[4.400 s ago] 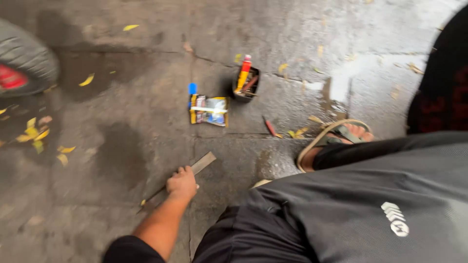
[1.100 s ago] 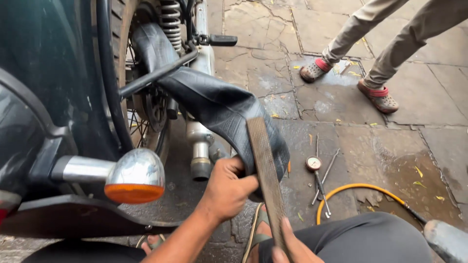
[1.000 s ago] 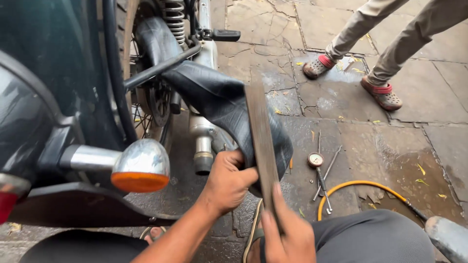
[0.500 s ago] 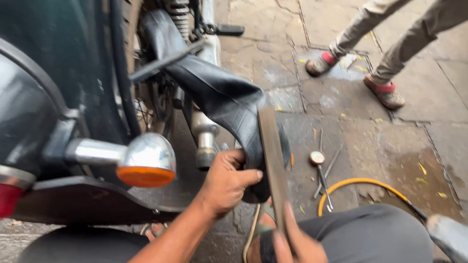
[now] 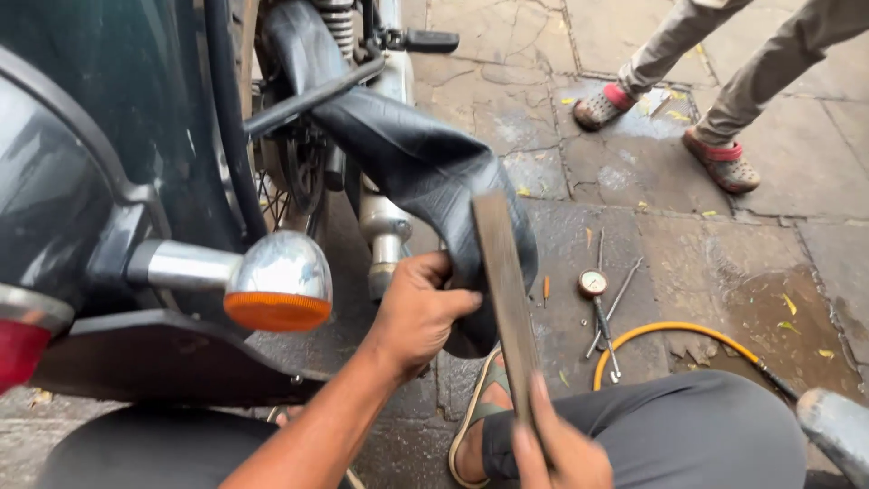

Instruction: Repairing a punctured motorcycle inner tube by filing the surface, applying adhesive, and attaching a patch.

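Note:
My left hand (image 5: 418, 308) grips the lower fold of a black rubber inner tube (image 5: 416, 163) that hangs out from the rear wheel of a dark motorcycle (image 5: 109, 154). In my right hand (image 5: 557, 448), at the bottom of the view, I hold a long flat metal file (image 5: 502, 294). Its blade lies upright against the face of the tube, just right of my left fingers.
A chrome turn signal with an orange lens (image 5: 272, 281) juts out left of my hand. A round pressure gauge with thin metal tools (image 5: 597, 294) and a yellow hose (image 5: 679, 340) lie on the stone paving. Another person's legs in sandals (image 5: 715, 136) stand at the upper right.
Some seconds ago my hand was on the file lying on the ground. Over the last second the view drifted slightly and the file stayed against the tube with my left grip unchanged.

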